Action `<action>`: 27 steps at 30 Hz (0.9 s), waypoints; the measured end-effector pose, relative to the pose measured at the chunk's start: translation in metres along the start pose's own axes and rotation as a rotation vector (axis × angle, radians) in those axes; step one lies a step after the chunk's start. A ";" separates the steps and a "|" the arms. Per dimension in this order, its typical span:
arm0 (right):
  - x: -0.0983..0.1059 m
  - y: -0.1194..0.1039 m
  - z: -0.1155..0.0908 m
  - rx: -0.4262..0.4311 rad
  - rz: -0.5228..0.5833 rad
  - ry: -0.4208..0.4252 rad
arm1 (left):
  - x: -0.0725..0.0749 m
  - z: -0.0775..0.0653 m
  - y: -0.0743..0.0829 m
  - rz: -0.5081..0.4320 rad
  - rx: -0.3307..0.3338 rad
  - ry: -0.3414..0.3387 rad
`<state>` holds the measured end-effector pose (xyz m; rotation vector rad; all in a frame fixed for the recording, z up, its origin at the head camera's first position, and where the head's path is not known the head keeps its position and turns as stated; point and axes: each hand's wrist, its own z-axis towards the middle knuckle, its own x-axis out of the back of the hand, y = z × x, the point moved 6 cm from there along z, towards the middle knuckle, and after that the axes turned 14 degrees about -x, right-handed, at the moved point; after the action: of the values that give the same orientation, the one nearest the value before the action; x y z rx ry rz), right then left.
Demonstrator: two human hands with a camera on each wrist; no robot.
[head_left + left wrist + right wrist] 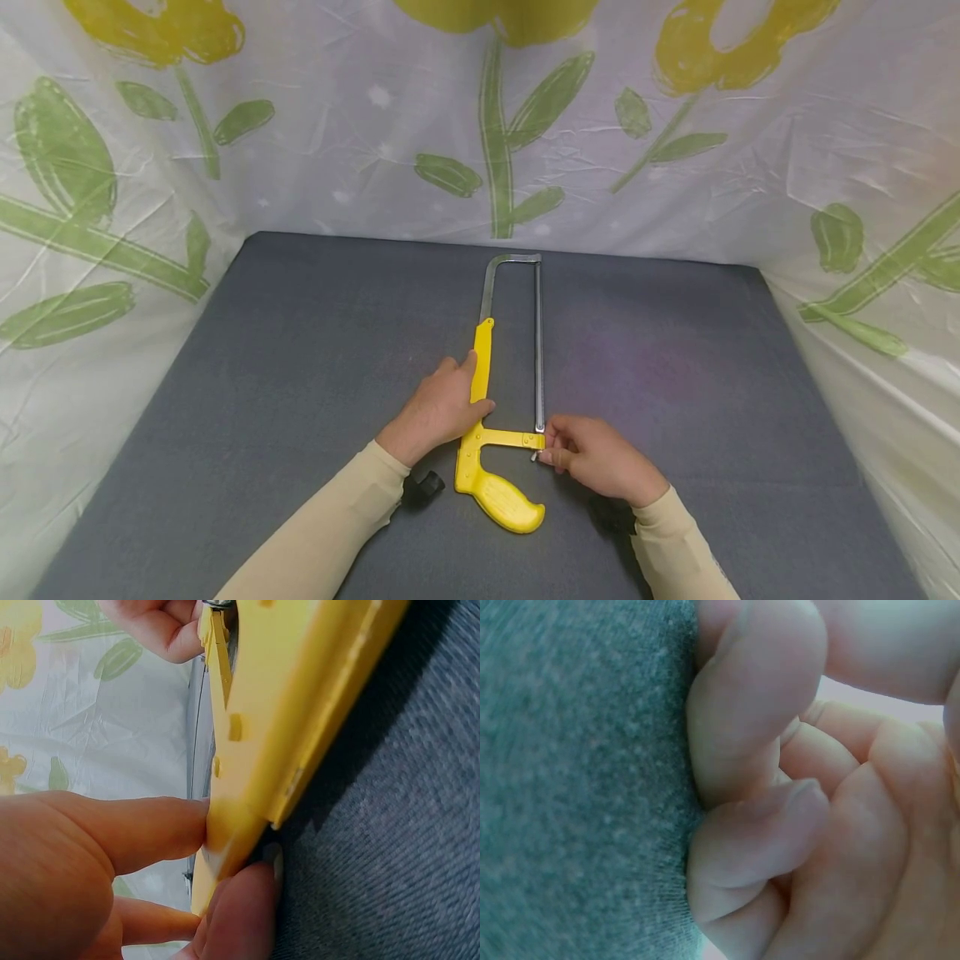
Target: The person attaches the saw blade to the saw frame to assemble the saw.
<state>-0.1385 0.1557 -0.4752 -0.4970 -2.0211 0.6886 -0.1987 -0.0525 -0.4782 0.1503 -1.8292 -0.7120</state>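
A hacksaw [512, 437] with a yellow frame and grip lies flat on the grey tabletop, its grip toward me. Its blade [539, 350] runs along the right side, and the silver bow [489, 287] points away. My left hand [442, 404] grips the yellow spine; the left wrist view has thumb and fingers on either side of the yellow frame [277, 712]. At the near end of the blade, my right hand [596, 454] pinches the small metal wing nut [535, 457]. Curled fingers [742, 847] rest against the cloth in the right wrist view, where the nut is hidden.
A dark grey cloth [337, 333] covers the tabletop. White curtains [315, 150] with yellow flowers and green leaves hang behind and at both sides. Black wrist devices [423, 487] sit under the beige sleeves.
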 end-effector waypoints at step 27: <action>0.013 0.025 0.015 -0.105 0.005 0.056 | 0.012 -0.005 -0.039 -0.024 -0.083 0.095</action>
<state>-0.1563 0.1787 -0.4893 -0.5760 -2.0108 0.5675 -0.2081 -0.0907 -0.4886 0.1496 -1.7073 -0.7839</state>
